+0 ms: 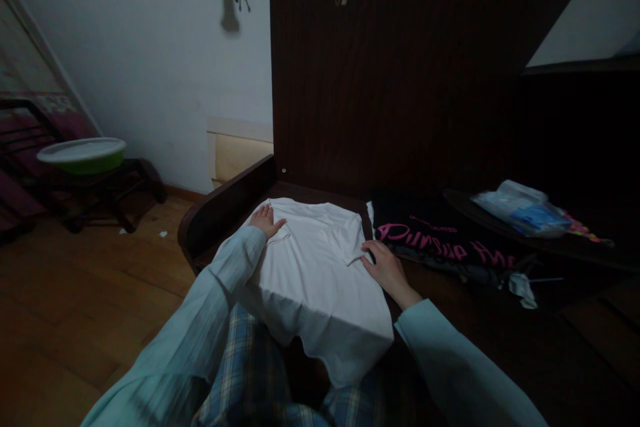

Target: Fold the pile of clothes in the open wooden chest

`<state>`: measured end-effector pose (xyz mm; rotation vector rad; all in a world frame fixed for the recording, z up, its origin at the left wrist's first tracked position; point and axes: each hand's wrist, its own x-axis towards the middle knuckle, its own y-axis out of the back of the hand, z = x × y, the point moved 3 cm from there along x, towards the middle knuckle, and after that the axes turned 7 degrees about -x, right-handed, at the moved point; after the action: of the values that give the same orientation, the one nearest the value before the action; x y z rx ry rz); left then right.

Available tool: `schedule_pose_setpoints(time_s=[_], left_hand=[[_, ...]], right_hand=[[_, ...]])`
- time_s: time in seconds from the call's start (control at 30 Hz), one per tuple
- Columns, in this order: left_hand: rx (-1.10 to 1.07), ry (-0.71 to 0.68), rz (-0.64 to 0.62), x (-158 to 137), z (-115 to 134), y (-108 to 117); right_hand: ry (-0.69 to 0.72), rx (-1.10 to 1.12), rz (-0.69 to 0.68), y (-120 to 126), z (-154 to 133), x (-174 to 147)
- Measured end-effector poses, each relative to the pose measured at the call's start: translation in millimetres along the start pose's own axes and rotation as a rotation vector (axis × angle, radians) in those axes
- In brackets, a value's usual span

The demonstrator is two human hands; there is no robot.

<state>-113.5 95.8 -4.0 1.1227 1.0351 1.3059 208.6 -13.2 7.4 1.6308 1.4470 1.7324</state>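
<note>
A white T-shirt [315, 247] lies spread over a dark wooden bench [220, 207], its lower part hanging over the front edge toward my knees. My left hand [267, 221] rests flat on the shirt's left side near the sleeve, with the fingers stretched out. On the other side, my right hand [389, 268] has thumb and fingers closed on the edge of the right sleeve. Just beyond that hand lies a folded black garment [430, 230] with pink lettering.
To the right, a clear plastic package [523, 208] sits on a dark round surface beside a colourful string [587, 230]. A tall dark wooden panel [390, 93] rises behind the bench. At far left, a green and white basin [85, 155] stands on a low seat.
</note>
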Motion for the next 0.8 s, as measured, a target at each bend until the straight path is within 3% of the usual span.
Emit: schedule_pose_setpoints(time_s=[0.37, 0.5, 0.63, 0.8], left_hand=[[0.005, 0.006, -0.012, 0, 0, 0], [0.004, 0.014, -0.016, -3, 2, 2], [0.006, 0.011, -0.014, -2, 2, 2], [0.01, 0.007, -0.015, -1, 1, 1]], right_hand=[[-0.048, -0.291, 0.014, 11, -7, -1], [-0.025, -0.211, 0.051, 12, -12, 1], [0.102, -0.095, -0.15, -3, -14, -1], [0.093, -0.087, -0.378, -18, -10, -7]])
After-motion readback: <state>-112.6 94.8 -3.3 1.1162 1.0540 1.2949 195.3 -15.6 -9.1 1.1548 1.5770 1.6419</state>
